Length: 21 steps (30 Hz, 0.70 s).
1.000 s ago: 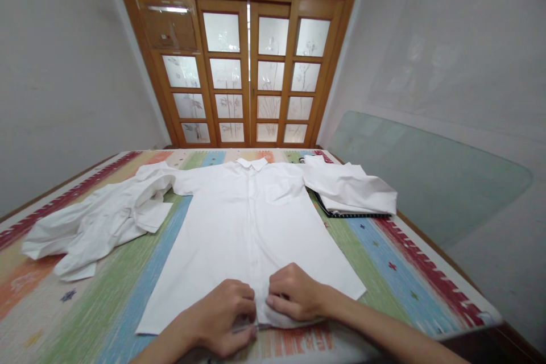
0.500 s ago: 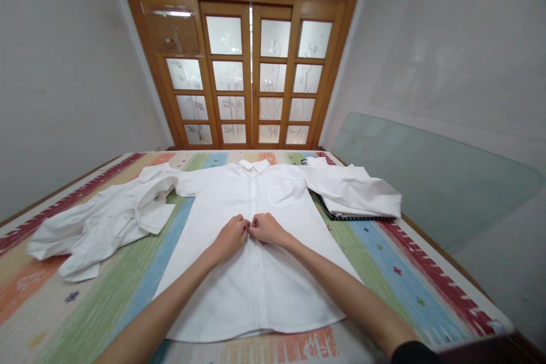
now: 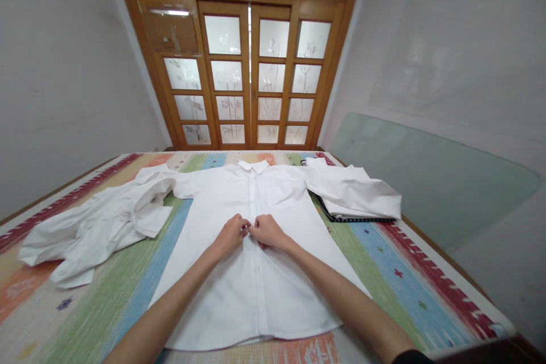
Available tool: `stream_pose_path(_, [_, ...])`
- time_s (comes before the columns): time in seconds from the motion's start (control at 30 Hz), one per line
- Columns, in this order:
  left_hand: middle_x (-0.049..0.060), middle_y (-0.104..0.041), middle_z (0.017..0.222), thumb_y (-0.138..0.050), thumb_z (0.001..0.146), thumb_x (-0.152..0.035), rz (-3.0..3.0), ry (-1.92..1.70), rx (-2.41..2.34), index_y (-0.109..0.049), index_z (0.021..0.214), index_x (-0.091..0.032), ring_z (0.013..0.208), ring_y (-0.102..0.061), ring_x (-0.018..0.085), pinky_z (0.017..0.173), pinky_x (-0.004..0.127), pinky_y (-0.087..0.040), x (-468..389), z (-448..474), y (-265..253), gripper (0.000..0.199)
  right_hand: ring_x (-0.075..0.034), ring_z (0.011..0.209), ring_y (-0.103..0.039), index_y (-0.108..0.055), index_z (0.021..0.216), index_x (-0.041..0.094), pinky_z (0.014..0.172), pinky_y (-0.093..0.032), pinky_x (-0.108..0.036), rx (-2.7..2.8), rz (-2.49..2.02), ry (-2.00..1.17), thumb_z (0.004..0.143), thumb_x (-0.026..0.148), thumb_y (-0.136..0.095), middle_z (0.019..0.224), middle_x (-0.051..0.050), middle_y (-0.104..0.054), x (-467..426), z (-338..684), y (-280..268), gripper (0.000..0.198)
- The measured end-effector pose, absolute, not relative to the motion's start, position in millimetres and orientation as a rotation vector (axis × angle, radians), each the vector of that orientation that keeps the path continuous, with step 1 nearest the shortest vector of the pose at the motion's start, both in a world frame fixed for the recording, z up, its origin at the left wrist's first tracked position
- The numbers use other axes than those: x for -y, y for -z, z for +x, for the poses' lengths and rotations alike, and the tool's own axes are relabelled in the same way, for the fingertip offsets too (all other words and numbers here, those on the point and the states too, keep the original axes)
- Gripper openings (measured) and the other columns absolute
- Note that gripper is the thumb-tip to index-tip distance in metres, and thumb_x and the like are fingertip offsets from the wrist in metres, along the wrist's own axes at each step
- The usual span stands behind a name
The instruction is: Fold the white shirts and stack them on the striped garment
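A white short-sleeved shirt (image 3: 222, 290) lies face up and spread out, its collar away from me and its hem close to me. Both my hands meet at its front placket, around mid-chest. My left hand (image 3: 232, 234) is closed, with thumb and fingers pinching the placket edge. Right beside it, my right hand (image 3: 268, 231) is also closed in a pinch on the same strip of cloth. The fingertips nearly touch, and any button between them is hidden. Below the hands, the placket runs straight down to the hem.
A crumpled white garment (image 3: 102, 227) lies to the left. At the right, folded white clothing (image 3: 354, 190) rests on a dark item with a dotted edge (image 3: 362, 219). Everything lies on a striped, multicoloured bed cover (image 3: 106, 301). Wooden glazed doors (image 3: 251, 74) stand beyond it.
Both hands stay at the same spot on the placket, with only slight finger movement. The view has shifted a little; the clothes at the sides lie as before.
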<state>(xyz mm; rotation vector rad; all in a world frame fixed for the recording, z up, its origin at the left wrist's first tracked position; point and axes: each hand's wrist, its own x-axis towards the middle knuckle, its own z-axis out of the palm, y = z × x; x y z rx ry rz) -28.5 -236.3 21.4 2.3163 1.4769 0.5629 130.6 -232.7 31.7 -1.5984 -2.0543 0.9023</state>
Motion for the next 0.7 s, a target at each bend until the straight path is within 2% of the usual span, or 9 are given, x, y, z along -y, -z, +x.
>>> stream_pose_path(0.1, [0.004,-0.059,0.088,-0.056,0.076,-0.004,2.290,-0.490,-1.489,-0.071,0.096,-0.018,0.085,-0.060,0.016,0.080,0.028,-0.044,236,-31,-27,0.029,-0.012,0.030,-0.049,-0.052,0.067,0.020,0.036,-0.036,-0.019,1.853,-1.550,-1.153,0.076,0.018,-0.050,0.037,0.005,-0.053,230,137,-25,0.009])
stream_pose_path(0.23, [0.004,-0.059,0.085,-0.060,0.077,-0.008,2.276,-0.494,-1.506,-0.070,0.091,-0.015,0.082,-0.059,0.017,0.080,0.029,-0.044,237,-27,-29,0.019,-0.008,0.024,-0.042,-0.047,0.064,0.020,0.029,-0.030,-0.016,1.689,-1.432,-1.384,0.072,0.013,-0.046,0.035,0.008,-0.052,227,146,-17,0.011])
stream_pose_path(0.37, [0.004,-0.060,0.084,-0.062,0.075,-0.009,2.279,-0.538,-1.518,-0.067,0.083,-0.015,0.080,-0.059,0.017,0.079,0.029,-0.044,236,-20,-25,0.012,-0.008,0.025,-0.044,-0.048,0.065,0.020,0.029,-0.031,-0.015,1.640,-1.321,-1.483,0.070,0.013,-0.047,0.036,0.008,-0.054,225,150,-13,0.009])
stream_pose_path(0.53, [0.004,-0.062,0.081,-0.062,0.075,-0.013,2.250,-0.565,-1.514,-0.065,0.080,-0.016,0.077,-0.059,0.017,0.074,0.028,-0.044,234,-14,-25,0.007,-0.009,0.029,-0.050,-0.049,0.069,0.020,0.034,-0.038,-0.015,1.586,-1.293,-1.559,0.071,0.014,-0.047,0.036,0.007,-0.054,225,150,-12,0.006])
stream_pose_path(0.7, [0.004,-0.064,0.073,-0.060,0.075,-0.016,2.137,-0.623,-1.502,-0.063,0.073,-0.016,0.073,-0.060,0.017,0.070,0.027,-0.044,231,-11,-31,0.005,-0.010,0.030,-0.052,-0.048,0.069,0.020,0.034,-0.039,-0.016,1.548,-1.327,-1.582,0.073,0.013,-0.046,0.036,0.005,-0.056,227,149,-16,0.008])
